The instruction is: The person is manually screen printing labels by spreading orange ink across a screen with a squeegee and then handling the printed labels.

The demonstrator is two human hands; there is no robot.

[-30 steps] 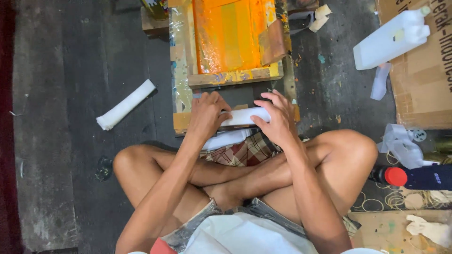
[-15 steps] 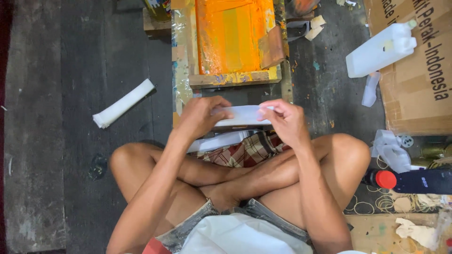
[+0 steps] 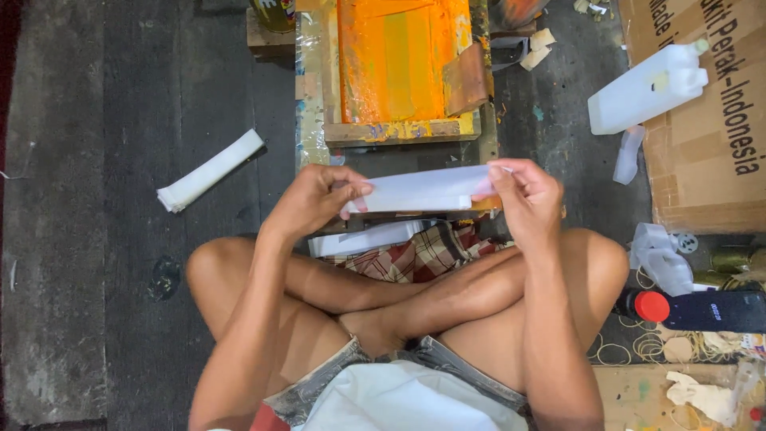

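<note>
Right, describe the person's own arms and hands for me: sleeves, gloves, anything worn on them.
Both arms are bare from the upper arm down; no sleeves reach into view. The left hand and right hand wear no gloves. No ring, watch or wristband shows on either wrist or on the visible fingers. The nails look short and unpainted, as far as the picture lets one tell. No marks or bandages are visible.

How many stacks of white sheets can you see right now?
3. One stack is held between the left hand and right hand; one rests just below it by the checked cloth; one lies on the floor at left. More may be hidden.
</note>
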